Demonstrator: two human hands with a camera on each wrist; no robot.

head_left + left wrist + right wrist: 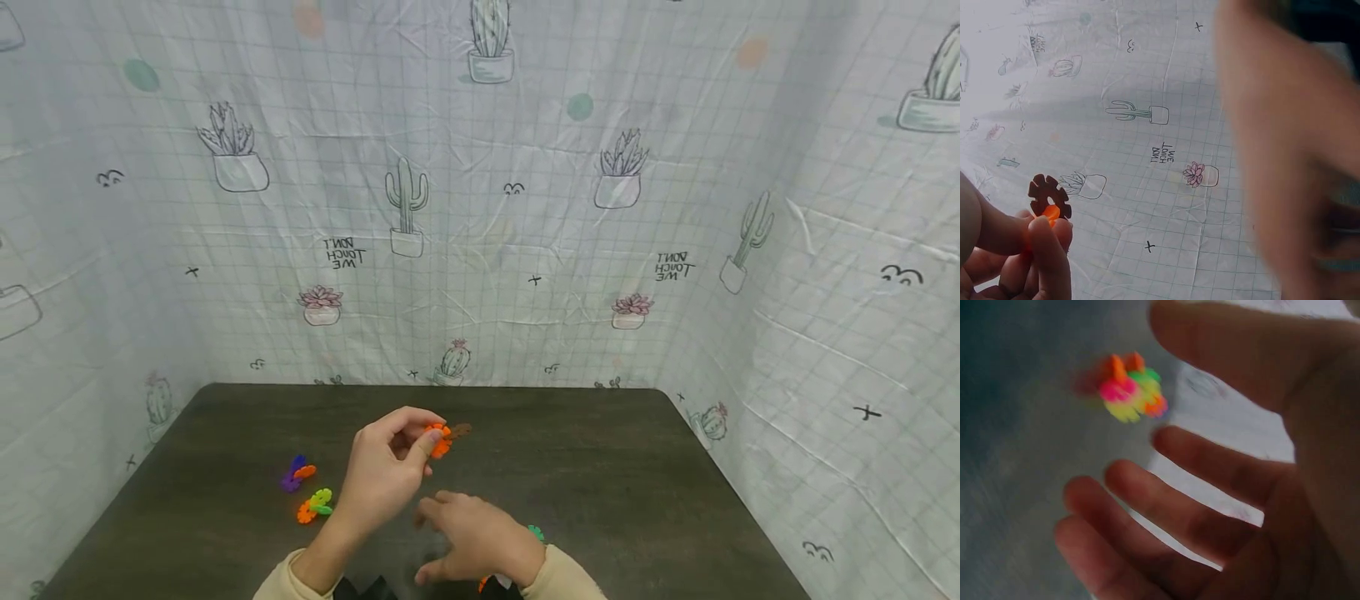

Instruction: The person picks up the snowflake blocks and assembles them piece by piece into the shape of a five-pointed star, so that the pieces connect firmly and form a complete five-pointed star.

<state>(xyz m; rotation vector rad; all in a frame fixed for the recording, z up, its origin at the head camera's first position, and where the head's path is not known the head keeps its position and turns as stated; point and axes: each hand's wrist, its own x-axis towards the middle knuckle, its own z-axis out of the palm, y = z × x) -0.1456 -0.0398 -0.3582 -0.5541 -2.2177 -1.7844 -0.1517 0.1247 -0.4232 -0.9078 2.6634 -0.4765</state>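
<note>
Between thumb and fingers, my left hand [382, 475] pinches an orange notched plastic disc [441, 446]. Joined to it is a brown notched disc [461, 430], whose toothed rim and centre hole show in the left wrist view, near the orange disc [1052, 213]. My right hand [480, 533] hovers lower and to the right, fingers spread and holding nothing. In the right wrist view, a blurred cluster of pink, yellow, green and orange discs [1124, 390] lies beyond the fingers. Partly hidden by the right wrist are a green disc [536, 531] and an orange piece [483, 584].
Left of the left hand, a purple and orange cluster [291, 482] and an orange and green cluster [306, 512] lie on the dark table [615, 467]. A cactus-print cloth [480, 292] hangs around the back and sides.
</note>
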